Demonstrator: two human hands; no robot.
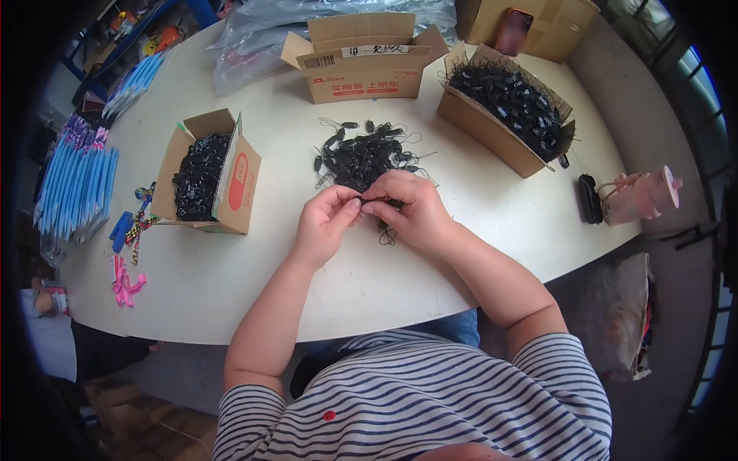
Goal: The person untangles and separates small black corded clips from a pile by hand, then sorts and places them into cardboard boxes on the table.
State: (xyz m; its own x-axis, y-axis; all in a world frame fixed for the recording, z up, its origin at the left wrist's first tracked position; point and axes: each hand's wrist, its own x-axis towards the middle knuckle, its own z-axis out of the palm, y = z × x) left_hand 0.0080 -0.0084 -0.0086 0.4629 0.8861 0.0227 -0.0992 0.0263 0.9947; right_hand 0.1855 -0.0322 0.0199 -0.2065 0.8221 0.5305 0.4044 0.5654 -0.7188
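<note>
My left hand [324, 223] and my right hand [411, 210] meet at the near edge of a loose pile of black clips with thin cord loops [361, 157]. Both hands are closed, thumbs and forefingers pinching a small black cord-loop clip [363, 201] between them. Fingers hide most of it. A thin dark cord loop [387, 233] hangs or lies just below my right hand; I cannot tell whether it belongs to the held clip.
To the left stands an open carton [244, 184] of small black parts. A carton [480, 137] of black cord-loop pieces is at right; another open carton [365, 83] stands behind. Blue packets [77, 184], pink ribbon [127, 286], a pink cup [642, 196] and a phone [513, 31] surround them.
</note>
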